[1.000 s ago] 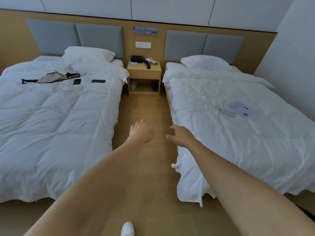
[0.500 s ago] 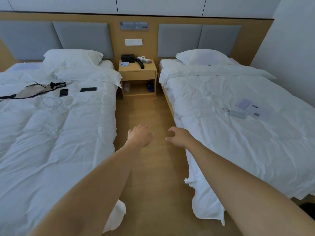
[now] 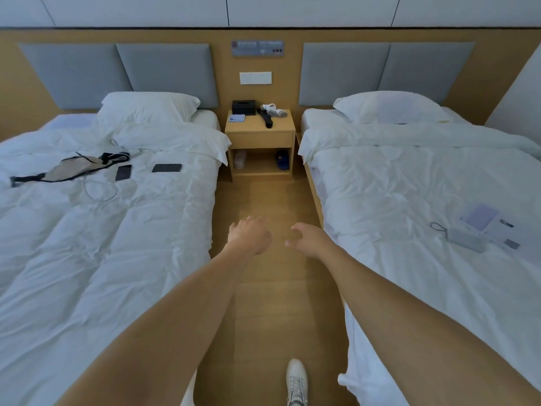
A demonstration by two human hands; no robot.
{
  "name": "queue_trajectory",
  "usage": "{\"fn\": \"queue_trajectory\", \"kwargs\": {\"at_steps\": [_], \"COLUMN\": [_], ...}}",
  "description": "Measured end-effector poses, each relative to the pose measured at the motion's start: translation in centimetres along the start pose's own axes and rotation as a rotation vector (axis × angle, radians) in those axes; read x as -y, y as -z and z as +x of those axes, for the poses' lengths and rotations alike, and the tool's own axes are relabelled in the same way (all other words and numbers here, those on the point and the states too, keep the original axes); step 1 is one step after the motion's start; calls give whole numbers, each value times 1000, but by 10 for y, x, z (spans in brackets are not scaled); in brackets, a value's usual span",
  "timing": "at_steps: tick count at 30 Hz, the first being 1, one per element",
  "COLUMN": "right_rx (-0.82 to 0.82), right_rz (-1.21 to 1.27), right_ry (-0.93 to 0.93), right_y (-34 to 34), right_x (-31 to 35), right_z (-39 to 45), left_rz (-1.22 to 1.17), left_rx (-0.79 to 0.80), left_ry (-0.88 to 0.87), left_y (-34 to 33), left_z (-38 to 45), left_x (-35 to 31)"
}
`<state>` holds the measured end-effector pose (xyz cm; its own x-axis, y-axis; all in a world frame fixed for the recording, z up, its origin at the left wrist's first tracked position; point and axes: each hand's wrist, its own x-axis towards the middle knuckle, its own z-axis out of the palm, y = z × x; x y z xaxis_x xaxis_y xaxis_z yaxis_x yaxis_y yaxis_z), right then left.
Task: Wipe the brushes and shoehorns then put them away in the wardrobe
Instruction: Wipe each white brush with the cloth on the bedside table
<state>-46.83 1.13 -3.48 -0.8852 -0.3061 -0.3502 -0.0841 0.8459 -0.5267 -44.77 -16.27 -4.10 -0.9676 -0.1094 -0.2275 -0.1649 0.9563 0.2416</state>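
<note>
Both the left hand (image 3: pixel 248 235) and the right hand (image 3: pixel 307 240) hung loosely curled and empty over the floor (image 3: pixel 263 317) between two beds. A dark shoehorn (image 3: pixel 265 118) lay on the nightstand (image 3: pixel 260 133).

Two phones (image 3: pixel 167 168) on left bed (image 3: pixel 87 244); tissue box (image 3: pixel 243 107) on nightstand (image 3: pixel 260 131).

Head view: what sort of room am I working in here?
Probably a hotel twin room: two matching white beds, a shared nightstand between them, and a wall control panel above.
</note>
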Motion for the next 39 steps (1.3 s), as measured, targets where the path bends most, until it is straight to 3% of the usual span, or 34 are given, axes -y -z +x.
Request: {"fn": "queue_trajectory", "kwargs": {"at_steps": [9, 20, 33, 39], "right_rx": [62, 73, 30, 35], "right_rz": [-74, -78, -57, -35], "right_ry": [68, 50, -65, -101], "right_y": [79, 126, 191, 206], "right_x": [-7, -14, 39, 66], "right_z": [137, 272, 469, 553], "left_rz": [11, 10, 22, -44], "left_rx": [-11, 29, 86, 87], "left_ry": [79, 73, -62, -47], "left_y": [44, 60, 133, 154], "left_z": [138, 280, 498, 593], "left_x": [-32, -42, -2, 36]}}
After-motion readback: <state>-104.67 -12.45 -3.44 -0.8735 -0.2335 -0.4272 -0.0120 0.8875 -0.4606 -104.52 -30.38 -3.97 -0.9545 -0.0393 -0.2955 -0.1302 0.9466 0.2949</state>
